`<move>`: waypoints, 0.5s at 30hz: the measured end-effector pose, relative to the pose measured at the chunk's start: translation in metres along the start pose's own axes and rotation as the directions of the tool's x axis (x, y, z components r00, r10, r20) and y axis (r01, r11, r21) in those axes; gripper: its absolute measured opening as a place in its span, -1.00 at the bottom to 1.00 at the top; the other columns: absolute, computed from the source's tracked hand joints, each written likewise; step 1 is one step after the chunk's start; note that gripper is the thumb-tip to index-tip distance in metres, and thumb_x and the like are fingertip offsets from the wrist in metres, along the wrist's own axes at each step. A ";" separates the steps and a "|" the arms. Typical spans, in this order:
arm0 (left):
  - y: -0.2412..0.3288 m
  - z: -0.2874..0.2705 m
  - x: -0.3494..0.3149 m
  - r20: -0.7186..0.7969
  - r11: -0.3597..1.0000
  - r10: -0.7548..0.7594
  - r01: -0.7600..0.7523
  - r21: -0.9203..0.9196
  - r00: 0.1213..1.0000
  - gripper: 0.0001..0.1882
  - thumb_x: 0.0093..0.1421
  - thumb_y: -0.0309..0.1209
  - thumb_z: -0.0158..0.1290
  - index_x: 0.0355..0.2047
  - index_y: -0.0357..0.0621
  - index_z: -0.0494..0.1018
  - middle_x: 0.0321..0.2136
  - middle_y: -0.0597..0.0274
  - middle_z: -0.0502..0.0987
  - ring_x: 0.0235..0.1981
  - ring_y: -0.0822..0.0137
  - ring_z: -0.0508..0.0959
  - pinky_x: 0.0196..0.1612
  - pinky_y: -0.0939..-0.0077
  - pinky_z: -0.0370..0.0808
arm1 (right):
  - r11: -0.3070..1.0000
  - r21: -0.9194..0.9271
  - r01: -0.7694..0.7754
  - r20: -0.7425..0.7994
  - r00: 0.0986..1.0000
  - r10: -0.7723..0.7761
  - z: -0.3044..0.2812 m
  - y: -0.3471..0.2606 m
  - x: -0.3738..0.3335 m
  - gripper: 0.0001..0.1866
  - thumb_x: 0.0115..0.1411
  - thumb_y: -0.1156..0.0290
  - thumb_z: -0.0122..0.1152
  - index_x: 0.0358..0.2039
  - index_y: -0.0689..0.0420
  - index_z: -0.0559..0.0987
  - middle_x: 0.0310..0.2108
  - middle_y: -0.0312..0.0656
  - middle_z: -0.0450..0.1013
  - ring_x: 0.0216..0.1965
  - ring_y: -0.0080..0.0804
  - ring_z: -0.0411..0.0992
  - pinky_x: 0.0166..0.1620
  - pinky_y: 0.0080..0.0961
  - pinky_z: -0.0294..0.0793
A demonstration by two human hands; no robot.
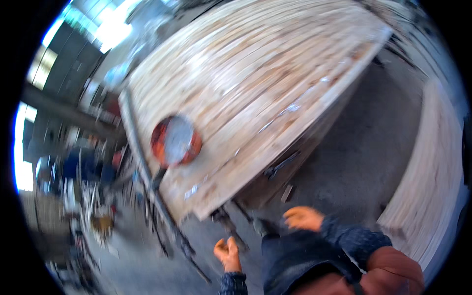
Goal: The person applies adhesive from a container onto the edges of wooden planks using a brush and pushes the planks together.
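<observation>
Both my hands wear orange gloves and hang in the air before my body, blurred by motion. My left hand [227,253] is loosely bent, thumb and fingers a little apart, with nothing visible in it. It is nearest a metal clamp part [228,226] under the near corner of the big wooden panel [236,108]. My right hand [303,218] reaches leftward with loosely stretched fingers, apart from the panel, and holds nothing that shows. On the panel's left part sits a round red tub [194,147] with whitish contents. Wet, shiny whitish streaks [293,107] run along the panel's near side.
A long metal bar [140,152] runs along the panel's left end and sticks out toward me. Stacked pale boards [418,191] stand at my right. A small wood block [287,193] lies on the grey floor [364,152]. Clutter fills the far left.
</observation>
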State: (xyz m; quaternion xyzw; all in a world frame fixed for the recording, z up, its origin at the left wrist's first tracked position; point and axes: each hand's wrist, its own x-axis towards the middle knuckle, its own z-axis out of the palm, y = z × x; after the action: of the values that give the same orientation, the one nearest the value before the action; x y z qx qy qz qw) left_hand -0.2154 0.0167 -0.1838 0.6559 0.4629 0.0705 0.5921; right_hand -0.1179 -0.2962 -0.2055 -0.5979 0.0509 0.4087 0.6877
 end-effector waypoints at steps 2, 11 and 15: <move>0.004 -0.011 -0.023 0.505 0.732 -0.530 0.669 -0.133 0.681 -0.57 0.35 -0.20 0.10 0.09 -0.23 0.42 -0.18 0.04 0.55 -0.22 0.28 0.58 -0.13 0.42 0.57 | 0.989 -0.061 -0.132 -0.207 0.971 0.117 -0.080 -0.003 -0.047 -0.53 0.27 0.31 0.30 0.15 0.17 0.50 -0.17 -0.15 0.58 -0.21 -0.46 0.56 -0.12 -0.52 0.56; -0.034 0.034 -0.030 0.720 -0.035 0.135 0.730 -0.683 0.681 -0.57 0.40 -0.26 0.04 0.23 -0.05 0.41 -0.12 0.17 0.63 -0.16 0.31 0.65 -0.25 0.44 0.63 | 0.944 0.040 -0.328 -0.682 0.681 0.265 -0.267 -0.035 -0.209 -0.55 0.29 0.41 0.19 0.17 0.23 0.39 -0.21 -0.13 0.50 -0.36 -0.50 0.49 -0.33 -0.57 0.50; -0.050 0.006 0.014 0.922 0.423 -0.064 0.847 -0.322 0.382 -0.66 0.35 -0.23 0.09 0.03 -0.15 0.50 -0.64 0.39 0.40 -0.75 0.57 0.18 -0.70 0.67 0.22 | 0.938 -0.062 -0.342 -0.673 0.708 0.214 -0.269 -0.022 -0.196 -0.57 0.33 0.38 0.13 0.17 0.23 0.41 -0.13 -0.13 0.52 -0.30 -0.45 0.51 -0.24 -0.50 0.53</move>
State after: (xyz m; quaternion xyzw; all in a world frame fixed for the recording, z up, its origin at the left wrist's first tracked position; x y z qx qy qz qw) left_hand -0.2294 0.0157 -0.2339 0.0946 0.2401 -0.2380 0.9364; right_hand -0.1207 -0.6252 -0.1540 -0.7483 0.3414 0.2744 0.4981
